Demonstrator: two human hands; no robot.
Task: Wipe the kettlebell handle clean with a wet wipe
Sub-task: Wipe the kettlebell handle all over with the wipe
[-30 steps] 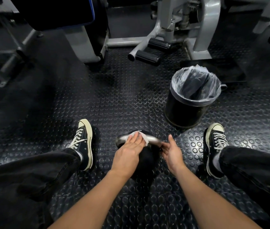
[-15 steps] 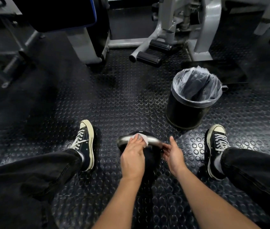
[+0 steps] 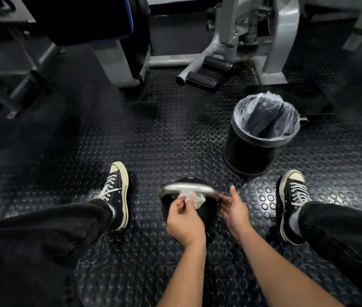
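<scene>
From the head camera, a person sits on a black studded rubber floor (image 3: 164, 129) with legs spread, and a black kettlebell (image 3: 189, 180) stands on the floor between the two black sneakers. Its silver handle (image 3: 186, 188) runs across the top, left to right. The left hand (image 3: 185, 220) pinches a crumpled white wet wipe (image 3: 194, 198) between thumb and fingertips, holding it against the near underside of the handle near its middle. The right hand (image 3: 235, 210) is at the right end of the handle, thumb raised and fingers bent toward the metal; whether they clasp it cannot be told. Beyond the right hand, a black bin (image 3: 253, 151) lined with a clear bag stands on the floor, near the right sneaker (image 3: 293, 202). The left sneaker (image 3: 118, 196) rests left of the kettlebell. Grey gym machine frames (image 3: 281, 41) stand at the back.
</scene>
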